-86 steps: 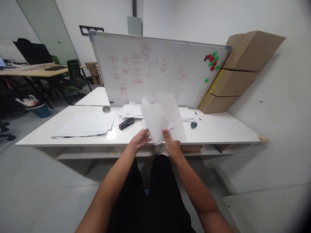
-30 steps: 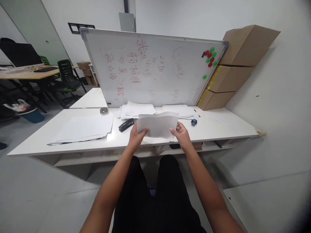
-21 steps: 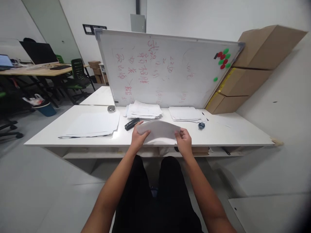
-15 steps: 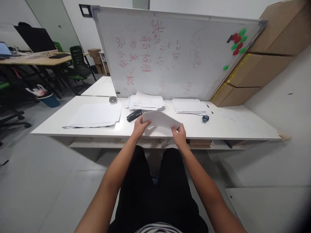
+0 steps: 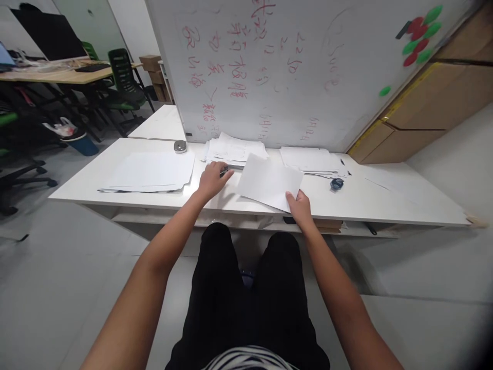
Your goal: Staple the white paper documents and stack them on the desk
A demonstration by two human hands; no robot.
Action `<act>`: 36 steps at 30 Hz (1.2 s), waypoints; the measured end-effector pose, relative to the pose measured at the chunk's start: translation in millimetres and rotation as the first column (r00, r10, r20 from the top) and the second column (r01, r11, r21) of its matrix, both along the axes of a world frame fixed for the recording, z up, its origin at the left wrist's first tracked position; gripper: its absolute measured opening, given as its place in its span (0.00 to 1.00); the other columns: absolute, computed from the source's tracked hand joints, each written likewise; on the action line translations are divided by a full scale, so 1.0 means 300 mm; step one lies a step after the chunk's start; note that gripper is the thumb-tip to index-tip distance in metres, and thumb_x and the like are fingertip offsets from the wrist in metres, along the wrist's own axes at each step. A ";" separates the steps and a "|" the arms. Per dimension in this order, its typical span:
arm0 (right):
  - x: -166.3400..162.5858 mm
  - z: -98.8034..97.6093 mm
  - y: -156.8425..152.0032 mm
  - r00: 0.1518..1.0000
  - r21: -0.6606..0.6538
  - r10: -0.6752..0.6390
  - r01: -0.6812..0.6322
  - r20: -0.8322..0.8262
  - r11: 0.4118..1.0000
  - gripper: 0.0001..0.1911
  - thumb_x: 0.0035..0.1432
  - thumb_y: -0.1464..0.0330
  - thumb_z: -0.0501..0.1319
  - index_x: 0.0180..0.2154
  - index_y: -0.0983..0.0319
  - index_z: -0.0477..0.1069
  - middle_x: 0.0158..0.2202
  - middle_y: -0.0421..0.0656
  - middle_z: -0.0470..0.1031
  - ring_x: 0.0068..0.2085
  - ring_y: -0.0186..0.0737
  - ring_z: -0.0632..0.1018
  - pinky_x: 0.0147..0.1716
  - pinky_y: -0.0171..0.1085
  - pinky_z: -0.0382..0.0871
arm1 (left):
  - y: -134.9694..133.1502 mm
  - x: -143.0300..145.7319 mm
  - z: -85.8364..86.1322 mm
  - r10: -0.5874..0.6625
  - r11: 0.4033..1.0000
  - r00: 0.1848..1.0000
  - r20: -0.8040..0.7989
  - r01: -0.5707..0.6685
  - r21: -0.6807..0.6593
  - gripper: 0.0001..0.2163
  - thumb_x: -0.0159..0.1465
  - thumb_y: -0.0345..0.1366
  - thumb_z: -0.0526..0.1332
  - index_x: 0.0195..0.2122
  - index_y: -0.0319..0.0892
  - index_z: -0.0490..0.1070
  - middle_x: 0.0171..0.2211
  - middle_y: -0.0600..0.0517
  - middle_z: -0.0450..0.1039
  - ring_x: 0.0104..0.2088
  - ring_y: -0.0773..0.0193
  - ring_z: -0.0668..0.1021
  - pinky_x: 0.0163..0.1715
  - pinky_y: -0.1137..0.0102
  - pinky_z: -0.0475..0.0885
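Note:
My right hand (image 5: 301,208) pinches the lower right corner of some white paper (image 5: 269,181), thumb on top, tilted above the desk's front edge. Whether it is one sheet or a thin stack, I cannot tell. To the left, my left hand (image 5: 212,180) is closed over the black stapler (image 5: 224,171), whose dark end shows between thumb and fingers; the rest is hidden beneath the hand. Just behind lies an untidy stack of papers (image 5: 234,150). A wide pile of white sheets (image 5: 150,170) rests farther left on the desk.
A second paper stack (image 5: 308,159) and a small dark blue object (image 5: 336,184) lie right on the white desk (image 5: 370,200). Behind stands a whiteboard (image 5: 246,72) with red writing. Cardboard boxes (image 5: 416,139) are stacked at right. A small grey-black device (image 5: 179,147) sits back left.
My left hand has let go of the paper and moved left onto the stapler. My right hand keeps the paper, now turned flatter and shifted slightly right. The view has tilted down.

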State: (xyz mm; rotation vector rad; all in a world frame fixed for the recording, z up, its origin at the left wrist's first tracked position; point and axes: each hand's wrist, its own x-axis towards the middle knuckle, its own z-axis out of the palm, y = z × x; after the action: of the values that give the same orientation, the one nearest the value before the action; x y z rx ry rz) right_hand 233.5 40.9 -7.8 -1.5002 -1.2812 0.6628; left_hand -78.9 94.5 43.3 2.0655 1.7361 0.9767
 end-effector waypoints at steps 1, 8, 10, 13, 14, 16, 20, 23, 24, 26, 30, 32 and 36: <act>0.015 -0.010 0.016 1.000 -0.027 0.020 -0.020 -0.019 0.999 0.19 0.55 0.55 0.62 0.42 0.62 0.75 0.45 0.50 0.80 0.48 0.50 0.78 0.52 0.46 0.68 | 0.028 -0.013 -0.010 0.061 0.998 0.995 -0.079 -0.063 -0.022 0.24 0.60 0.46 0.64 0.54 0.40 0.68 0.55 0.37 0.68 0.57 0.43 0.67 0.55 0.53 0.62; 0.077 -0.011 0.070 0.885 -0.263 0.209 -0.337 -0.416 0.904 0.18 0.47 0.58 0.71 0.38 0.61 0.76 0.38 0.46 0.82 0.38 0.45 0.81 0.43 0.42 0.75 | 0.111 -0.099 -0.084 -0.010 0.977 0.979 -0.203 -0.034 -0.212 0.17 0.65 0.42 0.58 0.51 0.39 0.67 0.45 0.37 0.74 0.47 0.44 0.75 0.48 0.56 0.66; 0.083 0.010 0.073 0.864 -0.322 0.239 -0.402 -0.444 0.857 0.16 0.46 0.60 0.72 0.35 0.62 0.77 0.35 0.45 0.82 0.34 0.43 0.81 0.37 0.40 0.76 | 0.101 -0.112 -0.089 -0.064 0.981 0.976 -0.206 0.024 -0.191 0.17 0.65 0.43 0.57 0.51 0.39 0.68 0.43 0.39 0.75 0.44 0.47 0.76 0.45 0.59 0.67; 0.087 0.033 0.078 0.851 -0.353 0.250 -0.435 -0.461 0.828 0.14 0.46 0.62 0.72 0.34 0.62 0.77 0.34 0.45 0.82 0.34 0.43 0.81 0.35 0.38 0.75 | 0.080 -0.110 -0.094 -0.111 0.984 0.982 -0.151 0.088 -0.154 0.16 0.65 0.43 0.57 0.51 0.40 0.68 0.45 0.41 0.75 0.44 0.49 0.76 0.45 0.61 0.67; 0.087 0.036 0.079 0.845 -0.344 0.255 -0.441 -0.469 0.829 0.14 0.46 0.62 0.72 0.35 0.62 0.77 0.34 0.45 0.83 0.34 0.43 0.81 0.36 0.38 0.75 | 0.074 -0.105 -0.096 -0.122 0.984 0.984 -0.133 0.103 -0.144 0.16 0.65 0.43 0.57 0.51 0.40 0.68 0.45 0.41 0.75 0.44 0.49 0.75 0.45 0.61 0.67; 0.089 0.035 0.080 0.835 -0.320 0.271 -0.453 -0.479 0.832 0.15 0.47 0.63 0.71 0.38 0.62 0.77 0.37 0.44 0.83 0.36 0.43 0.81 0.37 0.38 0.75 | 0.064 -0.094 -0.095 -0.137 0.984 0.983 -0.124 0.120 -0.133 0.16 0.65 0.43 0.57 0.50 0.40 0.69 0.44 0.41 0.75 0.44 0.50 0.75 0.46 0.61 0.67; 0.096 0.018 0.085 0.822 -0.299 0.301 -0.478 -0.483 0.826 0.17 0.49 0.62 0.71 0.41 0.61 0.78 0.39 0.44 0.83 0.38 0.43 0.81 0.39 0.38 0.75 | 0.045 -0.067 -0.087 -0.165 0.979 0.974 -0.156 0.143 -0.145 0.16 0.65 0.43 0.56 0.49 0.40 0.69 0.43 0.42 0.74 0.44 0.50 0.74 0.45 0.61 0.67; 0.099 0.007 0.090 0.821 -0.303 0.306 -0.484 -0.481 0.821 0.18 0.47 0.62 0.71 0.41 0.61 0.78 0.38 0.44 0.83 0.38 0.43 0.81 0.38 0.38 0.75 | 0.031 -0.050 -0.083 -0.180 0.977 0.974 -0.136 0.161 -0.143 0.16 0.65 0.44 0.56 0.50 0.41 0.69 0.44 0.42 0.74 0.45 0.50 0.74 0.46 0.60 0.67; 0.099 0.006 0.091 0.824 -0.307 0.302 -0.480 -0.480 0.822 0.18 0.47 0.62 0.72 0.41 0.62 0.77 0.38 0.44 0.83 0.37 0.43 0.81 0.37 0.38 0.75 | 0.027 -0.046 -0.084 -0.179 0.977 0.975 -0.129 0.161 -0.138 0.16 0.65 0.43 0.56 0.50 0.41 0.69 0.45 0.42 0.74 0.45 0.50 0.74 0.46 0.60 0.67; 0.097 0.008 0.089 0.828 -0.302 0.285 -0.463 -0.483 0.833 0.18 0.46 0.63 0.72 0.40 0.62 0.77 0.36 0.44 0.82 0.36 0.42 0.81 0.35 0.36 0.74 | 0.023 -0.042 -0.087 -0.171 0.979 0.978 -0.117 0.155 -0.133 0.16 0.66 0.43 0.56 0.50 0.40 0.68 0.46 0.41 0.74 0.46 0.50 0.74 0.46 0.60 0.67; 0.087 0.024 0.073 0.837 -0.302 0.200 -0.392 -0.510 0.869 0.14 0.46 0.65 0.71 0.37 0.61 0.76 0.31 0.41 0.81 0.28 0.37 0.78 0.27 0.34 0.72 | 0.023 -0.041 -0.096 -0.159 0.981 0.984 -0.081 0.148 -0.129 0.17 0.66 0.43 0.56 0.51 0.40 0.68 0.46 0.41 0.73 0.45 0.50 0.74 0.47 0.59 0.66; 0.082 0.035 0.063 0.845 -0.317 0.149 -0.348 -0.513 0.882 0.13 0.45 0.66 0.71 0.35 0.61 0.75 0.29 0.41 0.80 0.26 0.36 0.76 0.24 0.33 0.70 | 0.023 -0.039 -0.099 -0.156 0.983 0.985 -0.074 0.148 -0.106 0.16 0.66 0.42 0.57 0.51 0.39 0.69 0.45 0.41 0.73 0.46 0.50 0.74 0.48 0.59 0.66; 0.075 0.047 0.054 0.840 -0.303 0.117 -0.316 -0.530 0.899 0.13 0.43 0.66 0.71 0.34 0.62 0.75 0.29 0.42 0.80 0.27 0.38 0.77 0.24 0.35 0.71 | 0.018 -0.030 -0.098 -0.147 0.986 0.985 -0.092 0.138 -0.095 0.17 0.66 0.43 0.55 0.51 0.39 0.69 0.46 0.41 0.74 0.47 0.49 0.74 0.47 0.59 0.67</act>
State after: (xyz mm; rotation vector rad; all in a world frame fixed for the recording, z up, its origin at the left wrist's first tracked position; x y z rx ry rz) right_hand 255.9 56.9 6.4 -1.3524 -0.9519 1.4267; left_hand -87.8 99.8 14.0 2.1794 1.6197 0.7543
